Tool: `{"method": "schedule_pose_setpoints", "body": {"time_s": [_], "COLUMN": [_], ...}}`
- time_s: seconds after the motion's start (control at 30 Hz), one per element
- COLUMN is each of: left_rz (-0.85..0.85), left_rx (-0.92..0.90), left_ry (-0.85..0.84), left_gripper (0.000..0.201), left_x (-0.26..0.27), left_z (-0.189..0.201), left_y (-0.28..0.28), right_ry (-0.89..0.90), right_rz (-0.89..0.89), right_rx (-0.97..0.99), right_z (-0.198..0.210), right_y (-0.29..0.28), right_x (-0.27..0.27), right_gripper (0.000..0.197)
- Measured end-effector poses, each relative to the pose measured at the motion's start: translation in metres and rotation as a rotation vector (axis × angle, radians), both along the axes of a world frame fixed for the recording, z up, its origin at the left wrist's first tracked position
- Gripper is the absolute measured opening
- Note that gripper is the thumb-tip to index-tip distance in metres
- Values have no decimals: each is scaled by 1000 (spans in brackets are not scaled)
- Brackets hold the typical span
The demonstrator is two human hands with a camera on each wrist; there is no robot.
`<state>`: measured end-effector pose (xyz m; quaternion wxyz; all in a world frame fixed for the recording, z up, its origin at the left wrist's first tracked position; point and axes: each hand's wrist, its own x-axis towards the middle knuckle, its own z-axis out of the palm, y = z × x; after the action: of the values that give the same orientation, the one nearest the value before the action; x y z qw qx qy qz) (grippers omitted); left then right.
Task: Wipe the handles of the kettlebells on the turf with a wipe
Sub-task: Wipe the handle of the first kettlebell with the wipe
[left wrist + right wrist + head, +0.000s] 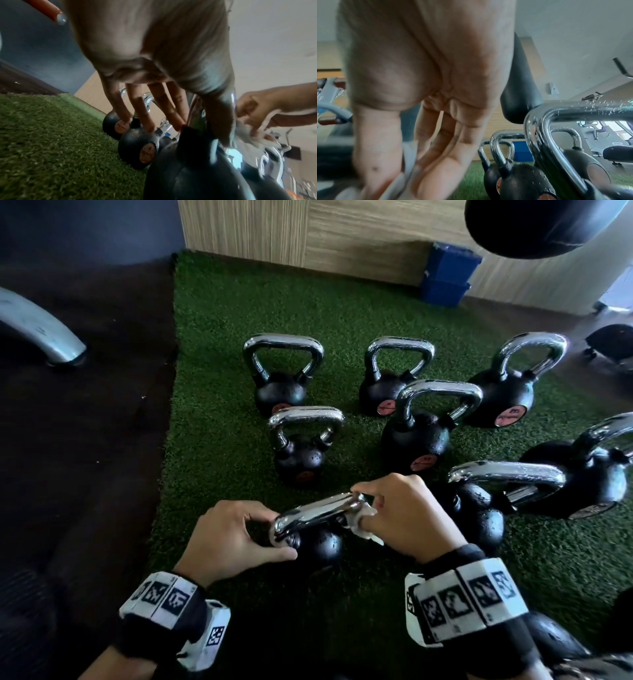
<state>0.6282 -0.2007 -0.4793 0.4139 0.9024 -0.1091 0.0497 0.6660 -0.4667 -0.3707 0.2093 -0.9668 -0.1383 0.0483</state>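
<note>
The nearest black kettlebell [320, 544] stands on the green turf [219, 371] just in front of me. My left hand [279, 534] grips the left end of its chrome handle [315, 510], thumb below and fingers above. At the handle's right end my right hand [368, 508] pinches a crumpled white wipe [363, 523] against the metal. In the left wrist view the wipe [248, 136] hangs from the right hand [257, 108] beside the kettlebell body [197, 175]. The wipe [409, 162] shows blurred between thumb and fingers in the right wrist view.
Several more chrome-handled kettlebells [414, 436] stand behind and to the right, close together, one [479, 508] beside my right hand. Dark rubber floor [85, 440] borders the turf on the left, with a grey machine leg [37, 330]. Blue boxes [448, 273] stand by the wooden wall.
</note>
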Motion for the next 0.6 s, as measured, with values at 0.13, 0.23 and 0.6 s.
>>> {"method": "schedule_pose_setpoints", "body": {"time_s": [0.13, 0.23, 0.6], "left_rz": [-39, -68, 69], "left_rx": [-100, -124, -214], "left_ry": [60, 41, -43], "left_gripper": [21, 21, 24], "left_x": [12, 16, -1], "left_z": [2, -2, -7], "left_y": [3, 2, -13], "right_ry": [85, 84, 22], "right_rz": [-36, -23, 63], "right_rx": [-34, -23, 45], "right_z": [4, 4, -1], "right_y": [-3, -5, -14], "right_x": [-7, -8, 4], "right_gripper": [35, 34, 29]}}
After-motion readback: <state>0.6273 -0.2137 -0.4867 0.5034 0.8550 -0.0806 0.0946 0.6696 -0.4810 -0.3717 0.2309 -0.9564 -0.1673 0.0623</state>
